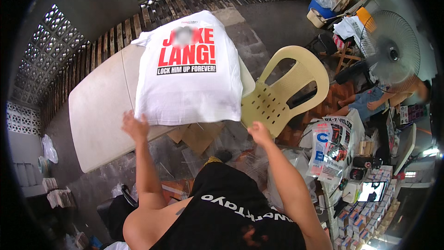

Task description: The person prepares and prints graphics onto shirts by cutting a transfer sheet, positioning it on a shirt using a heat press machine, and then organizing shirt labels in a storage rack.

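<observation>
With its hem overhanging the off-white rectangular bench [99, 106], that white fabric T-shirt with red-and-black print [187, 99] could, I'd say, slip if tugged unevenly: left hand [135, 128] spread beside it, right hand [260, 134] curled, pinching unclear.

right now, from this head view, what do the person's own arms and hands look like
The left arm and right arm are unsleeved, beside a white-lettered black sleeveless top. The left grip and right grip look ungloved and bare at the wrist.
</observation>
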